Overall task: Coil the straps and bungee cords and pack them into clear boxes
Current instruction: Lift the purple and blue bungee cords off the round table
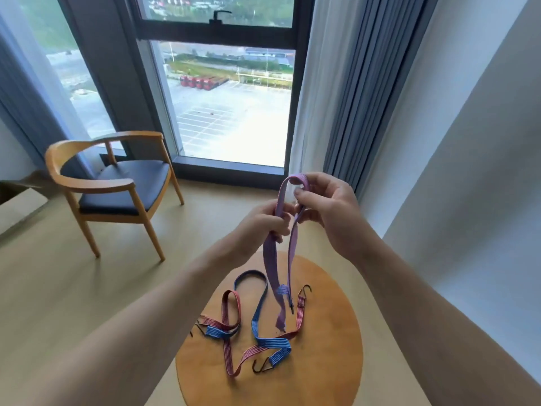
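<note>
A flat purple bungee cord (270,260) is folded in half and held up above the round wooden table (330,356). My right hand (328,209) pinches the fold at the top. My left hand (260,227) grips one of the two hanging lengths just below. Both ends dangle down to the table, one showing a dark metal hook. On the tabletop lie a blue bungee cord (260,312) and a red striped bungee cord (231,323), crossing each other, with metal hooks at their ends. No clear box is in view.
A wooden armchair (117,186) with a dark seat stands on the floor to the left. A large window (231,104) with curtains (345,92) is straight ahead, and a white wall runs along the right.
</note>
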A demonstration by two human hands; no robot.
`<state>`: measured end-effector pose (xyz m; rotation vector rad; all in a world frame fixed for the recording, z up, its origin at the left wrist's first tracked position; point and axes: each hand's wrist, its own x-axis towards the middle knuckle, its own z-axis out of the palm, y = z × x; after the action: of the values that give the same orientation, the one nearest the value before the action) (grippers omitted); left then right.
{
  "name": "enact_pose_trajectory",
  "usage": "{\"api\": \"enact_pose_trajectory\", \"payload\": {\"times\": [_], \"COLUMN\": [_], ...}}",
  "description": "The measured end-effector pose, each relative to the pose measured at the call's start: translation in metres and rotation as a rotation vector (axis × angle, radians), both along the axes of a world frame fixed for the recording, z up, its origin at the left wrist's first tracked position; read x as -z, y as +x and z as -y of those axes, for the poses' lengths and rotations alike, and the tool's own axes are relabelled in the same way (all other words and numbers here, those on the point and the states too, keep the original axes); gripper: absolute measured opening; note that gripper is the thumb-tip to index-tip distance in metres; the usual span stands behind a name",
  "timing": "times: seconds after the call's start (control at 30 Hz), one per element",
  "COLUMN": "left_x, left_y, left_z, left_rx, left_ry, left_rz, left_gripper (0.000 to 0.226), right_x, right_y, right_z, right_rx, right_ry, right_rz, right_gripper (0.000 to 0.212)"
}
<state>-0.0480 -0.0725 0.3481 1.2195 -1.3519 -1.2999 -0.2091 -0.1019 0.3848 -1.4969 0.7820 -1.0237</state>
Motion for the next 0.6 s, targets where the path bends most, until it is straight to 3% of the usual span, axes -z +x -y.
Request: {"api": "enact_pose_trajectory", "payload": {"times": [0.13, 0.23, 0.4, 0.47, 0.6], "left_x": [-0.004, -0.006, -0.024, -0.037, -0.063], "left_y": [-0.005, -0.004, -0.007, -0.009, -0.018], "left_z": [-0.004, -0.004, 0.006, 0.009, 0.004], "left_rx": [0.104, 0.023, -0.224, -0.229, -0.161], "left_ry": [0.000, -0.041, -0.036, -0.053, -0.085], "left_rz": [0.164, 0.221, -0.136, -0.156, -0.142], "left_gripper": [0.018, 0.017, 0.024, 0.023, 0.047], "right_x": [-0.011, -0.012, 0.001, 0.015, 0.046], "right_y": [-0.007, -0.017, -0.025, -0.025, -0.020], "right_z": [-0.009, -0.013, -0.014, -0.015, -0.019], "right_rx": [0.060, 0.129, 0.172, 0.173, 0.094], "right_ry": [-0.035, -0.045, -0.054, -0.043, 0.044], "right_rz": [0.012, -0.001, -0.092, -0.169, -0.288], "right_gripper": [0.015, 0.018, 0.019, 0.017, 0.029]}}
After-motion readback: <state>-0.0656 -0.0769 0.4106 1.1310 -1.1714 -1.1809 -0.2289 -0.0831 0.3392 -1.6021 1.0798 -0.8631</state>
